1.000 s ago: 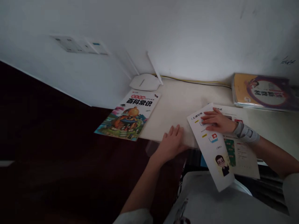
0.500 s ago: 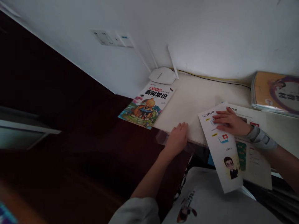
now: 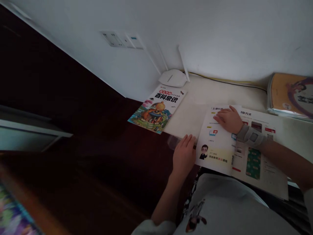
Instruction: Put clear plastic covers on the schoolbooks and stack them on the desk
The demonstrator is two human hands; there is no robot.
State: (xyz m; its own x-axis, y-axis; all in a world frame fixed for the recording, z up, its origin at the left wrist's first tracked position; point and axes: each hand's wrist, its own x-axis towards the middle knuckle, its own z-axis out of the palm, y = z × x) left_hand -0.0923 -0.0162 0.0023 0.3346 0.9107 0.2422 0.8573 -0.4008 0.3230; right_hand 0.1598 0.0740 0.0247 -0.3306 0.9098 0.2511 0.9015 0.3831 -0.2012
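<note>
An open booklet (image 3: pixel 220 147) with printed pages and a cartoon figure lies at the table's front edge, partly overhanging it. My right hand (image 3: pixel 229 119) rests flat on the upper part of its left page, fingers stretched to the left, a grey band on the wrist. My left hand (image 3: pixel 184 155) is at the table's front edge beside the booklet's left side, its fingers extended and holding nothing that I can see. To the left, a colourful book (image 3: pixel 157 109) with a cartoon cover lies closed, its lower corner jutting past the table edge.
A white router (image 3: pixel 172 78) with upright antennas stands at the back of the pale table (image 3: pixel 207 89), near the wall. Cables run along the wall. Stacked orange-covered books (image 3: pixel 290 94) lie at the right. A wall socket (image 3: pixel 113 39) is above left; dark floor lies below.
The booklet's left page, tilted and partly raised before, now lies spread out to the left. My right hand has moved left across it. My left hand has shifted slightly down.
</note>
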